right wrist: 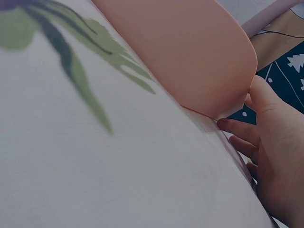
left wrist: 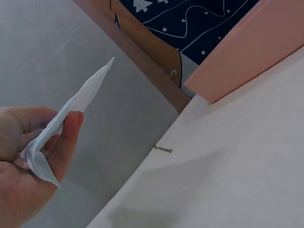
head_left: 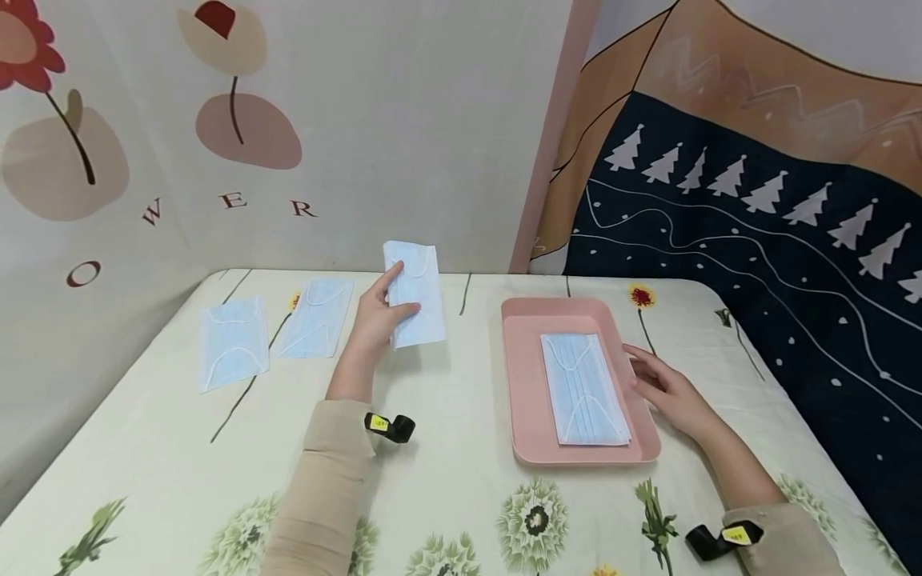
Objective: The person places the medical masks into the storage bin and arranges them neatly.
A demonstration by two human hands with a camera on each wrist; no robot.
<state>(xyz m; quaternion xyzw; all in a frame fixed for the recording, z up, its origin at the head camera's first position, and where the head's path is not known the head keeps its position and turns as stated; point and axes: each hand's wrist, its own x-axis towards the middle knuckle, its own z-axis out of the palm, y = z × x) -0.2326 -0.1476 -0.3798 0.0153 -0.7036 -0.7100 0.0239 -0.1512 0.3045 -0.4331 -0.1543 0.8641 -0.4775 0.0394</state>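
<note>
My left hand [head_left: 378, 314] pinches a light blue face mask [head_left: 425, 300] between thumb and fingers, raised above the far part of the table. In the left wrist view this mask [left wrist: 78, 102] shows nearly edge-on, bent at its lower end. Inside a pink tray [head_left: 529, 432] lies another blue mask [head_left: 585, 388], pleats lengthwise and white ear loops on top. My right hand [head_left: 670, 392] is at the tray's right side, fingers loosely extended. In the right wrist view its thumb and fingertips are right at the wall of the tray [right wrist: 199, 52].
Two more masks lie flat at the table's left, one farther left [head_left: 234, 344] and one nearer the left hand [head_left: 315, 318]. A white flowered cloth [head_left: 446, 472] covers the table. Printed fabric hangs behind, and a dark tree-patterned cloth [head_left: 720, 232] borders the right side.
</note>
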